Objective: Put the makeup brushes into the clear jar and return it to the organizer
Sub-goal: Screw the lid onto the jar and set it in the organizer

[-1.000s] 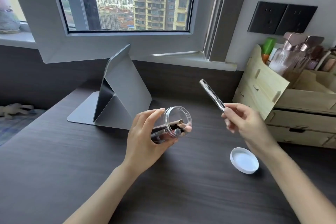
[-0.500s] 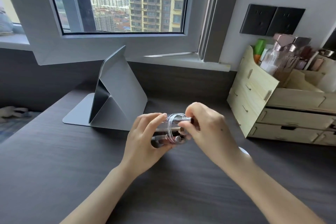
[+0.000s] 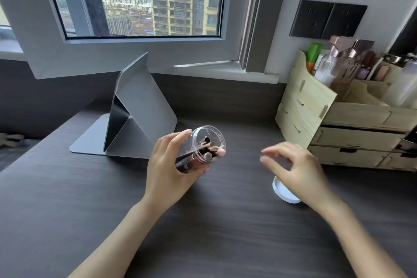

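Observation:
My left hand (image 3: 168, 165) grips the clear jar (image 3: 206, 142), held above the dark desk and tilted with its open mouth toward the right. Several makeup brushes (image 3: 208, 150) lie inside it, their handle ends showing at the mouth. My right hand (image 3: 293, 167) hovers to the right of the jar, fingers apart and holding nothing, blurred by motion. Under that hand lies a white round lid (image 3: 282, 192) on the desk. The pale wooden organizer (image 3: 316, 115) stands at the right against the wall.
A grey folded tablet stand (image 3: 137, 108) sits behind the jar on the dark desk (image 3: 67, 198). Bottles and cosmetics (image 3: 343, 63) fill the organizer's top. Two black wall sockets (image 3: 327, 20) hang above it. A window sill runs along the back.
My right hand put the silver-handled brush into the jar, let go of it and drew back to the right, over the white lid. My left hand kept holding the jar.

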Demonstrator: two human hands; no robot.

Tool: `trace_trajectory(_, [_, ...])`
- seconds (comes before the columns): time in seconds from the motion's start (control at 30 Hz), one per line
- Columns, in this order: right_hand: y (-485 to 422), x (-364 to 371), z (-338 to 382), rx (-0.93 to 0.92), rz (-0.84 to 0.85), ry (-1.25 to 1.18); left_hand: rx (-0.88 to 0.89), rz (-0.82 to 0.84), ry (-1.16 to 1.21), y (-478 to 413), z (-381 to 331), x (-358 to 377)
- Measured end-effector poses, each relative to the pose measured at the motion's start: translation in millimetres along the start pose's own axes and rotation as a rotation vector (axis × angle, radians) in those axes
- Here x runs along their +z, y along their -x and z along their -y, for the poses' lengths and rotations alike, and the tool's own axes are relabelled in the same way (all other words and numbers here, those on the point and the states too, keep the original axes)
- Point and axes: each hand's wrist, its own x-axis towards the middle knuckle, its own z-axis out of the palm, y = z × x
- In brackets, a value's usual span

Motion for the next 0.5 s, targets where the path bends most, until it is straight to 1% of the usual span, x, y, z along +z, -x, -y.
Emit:
trace_trajectory(0.07, [17,-13,-28,0.184,0.232,0.109,-0.034,-0.007,0.014,0,-1,-1])
trace_trajectory(0.1, [25,-18,-40,0.24,0.336,0.149,-0.049,-0.01,0.021,-1,-2,-1])
trace_trajectory(0.13, [32,-21,-50,0.266,0.408,0.184,-0.062,-0.008,0.025,-1,-2,-1])
trace_trajectory(0.17, [37,-21,-55,0.278,0.437,0.201,-0.07,-0.001,0.027,-1,-3,0])
trace_trajectory(0.2, [41,-21,-59,0.281,0.42,0.195,-0.072,0.006,0.027,0,-3,0])
trace_trajectory(0.33, [43,-15,-55,0.285,0.27,0.111,-0.08,0.024,0.044,-1,-8,-1])
trace_trajectory(0.43, [35,-11,-38,0.352,0.221,-0.144,-0.113,0.018,0.059,-1,-12,1])
trace_trajectory(0.5, [25,-12,-20,0.304,0.209,-0.221,-0.089,0.038,0.037,-2,-13,3])
